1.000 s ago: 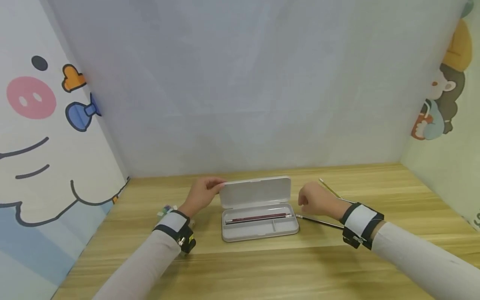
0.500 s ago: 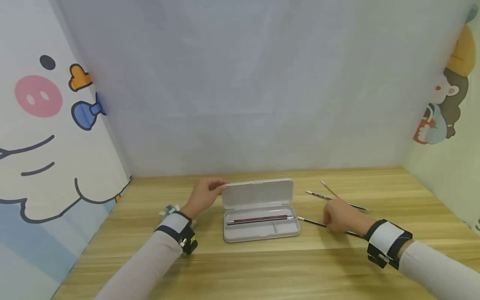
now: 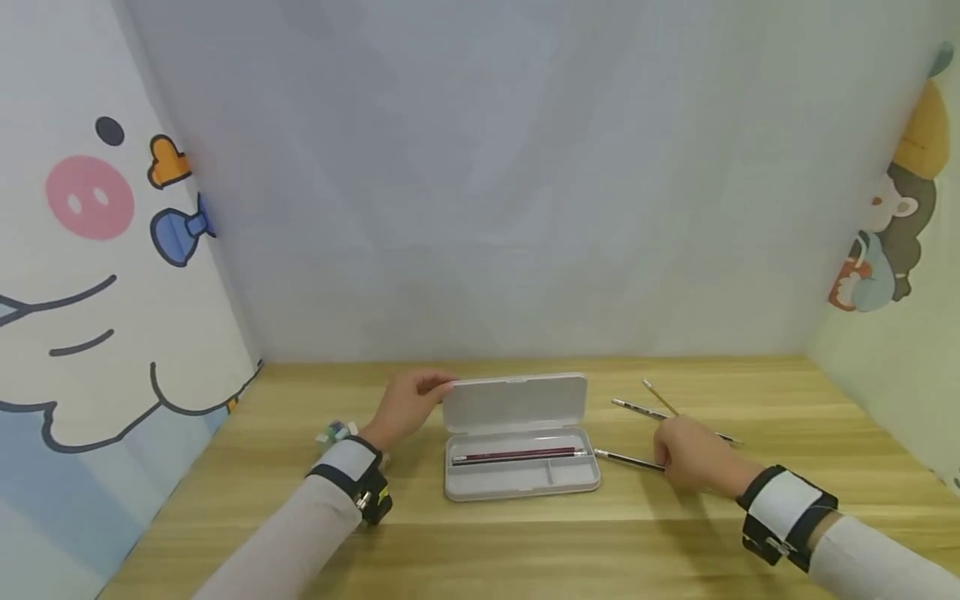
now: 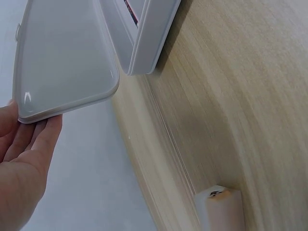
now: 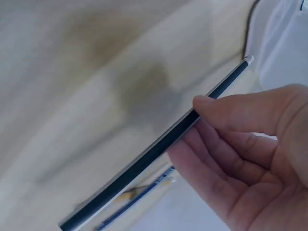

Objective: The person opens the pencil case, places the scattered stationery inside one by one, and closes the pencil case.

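Note:
My left hand (image 3: pixel 403 410) pinches the left corner of the raised lid (image 3: pixel 517 405) of a white pencil case (image 3: pixel 498 481), thumb on one side and fingers behind it in the left wrist view. Inside the case lie dark red and black pencils (image 3: pixel 517 455). To the right of the case, my right hand (image 3: pixel 697 457) pinches a black pencil (image 5: pixel 168 137) between thumb and fingers. In the right wrist view its shadow falls apart from it, and its white eraser end points toward the case.
Behind the right hand, a patterned pencil (image 3: pixel 637 408) and a yellow pencil (image 3: pixel 660 397) lie crossed on the wooden table (image 3: pixel 480 550). Small eraser-like blocks (image 3: pixel 335 432) sit by the left wrist. A pale wall (image 3: pixel 510 208) stands behind the table.
My right hand has moved rightward from beside the case to the black pencil and now pinches it. My left hand stays on the lid, which remains raised.

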`<state>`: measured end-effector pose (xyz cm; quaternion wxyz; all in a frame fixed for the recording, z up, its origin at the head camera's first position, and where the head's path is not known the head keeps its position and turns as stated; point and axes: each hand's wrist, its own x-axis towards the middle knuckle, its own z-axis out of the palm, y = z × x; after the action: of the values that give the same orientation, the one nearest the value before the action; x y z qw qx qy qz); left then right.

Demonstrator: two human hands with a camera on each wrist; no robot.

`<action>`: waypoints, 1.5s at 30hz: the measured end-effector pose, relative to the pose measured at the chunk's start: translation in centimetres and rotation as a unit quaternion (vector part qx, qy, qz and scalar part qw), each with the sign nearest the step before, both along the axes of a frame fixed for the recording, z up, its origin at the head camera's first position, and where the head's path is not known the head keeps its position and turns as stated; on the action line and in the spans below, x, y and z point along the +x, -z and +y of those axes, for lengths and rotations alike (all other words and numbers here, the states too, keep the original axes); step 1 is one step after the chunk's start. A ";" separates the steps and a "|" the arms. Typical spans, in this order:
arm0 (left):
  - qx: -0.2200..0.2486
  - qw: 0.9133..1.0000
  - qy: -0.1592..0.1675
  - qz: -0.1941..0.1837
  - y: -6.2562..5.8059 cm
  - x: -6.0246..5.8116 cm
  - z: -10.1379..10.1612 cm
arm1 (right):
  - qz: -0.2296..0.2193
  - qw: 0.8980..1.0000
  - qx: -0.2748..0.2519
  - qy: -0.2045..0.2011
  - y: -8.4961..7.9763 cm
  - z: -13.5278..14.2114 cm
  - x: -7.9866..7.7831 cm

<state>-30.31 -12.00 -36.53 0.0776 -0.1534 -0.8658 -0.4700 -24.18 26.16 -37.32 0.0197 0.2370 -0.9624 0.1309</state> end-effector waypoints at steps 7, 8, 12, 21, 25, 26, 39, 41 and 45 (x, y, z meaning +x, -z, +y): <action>-0.003 1.000 0.012 0.012 -0.6 0.0 0.1 | 0.023 1.000 0.005 -0.007 -2.0 -0.9 -0.6; -0.002 1.000 0.013 0.014 -0.5 0.0 0.1 | 0.023 1.000 0.006 -0.007 -2.1 -1.1 -0.6; 0.001 1.000 0.017 0.020 -0.1 0.0 0.0 | 0.027 1.000 0.009 -0.009 -2.3 -2.2 -0.9; -0.004 1.000 0.020 0.017 -0.3 -0.3 0.2 | 0.042 0.999 0.010 -0.030 -2.8 -4.8 -1.7; -0.004 1.000 0.020 0.016 -0.3 -0.4 0.0 | 0.033 0.999 0.013 -0.022 -2.5 -6.5 -2.4; 0.000 1.000 0.019 0.012 -0.3 -0.4 0.0 | 0.030 0.999 0.014 -0.021 -2.3 -7.0 -2.5; 0.007 1.000 0.011 0.007 0.0 -0.2 0.0 | 0.033 0.997 0.054 -0.038 -2.7 -13.2 -3.1; 0.004 1.000 0.011 0.012 0.2 -0.3 0.0 | 0.038 0.996 0.064 -0.041 -3.1 -13.8 -3.1; 0.000 1.000 0.013 0.023 0.3 -0.3 -0.1 | 0.034 0.996 0.071 -0.039 -3.6 -14.8 -3.1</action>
<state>-30.64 -12.06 -36.82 0.0920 -0.1753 -0.8616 -0.4674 -27.24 11.32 -33.73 0.0309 0.2793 -0.9581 0.0548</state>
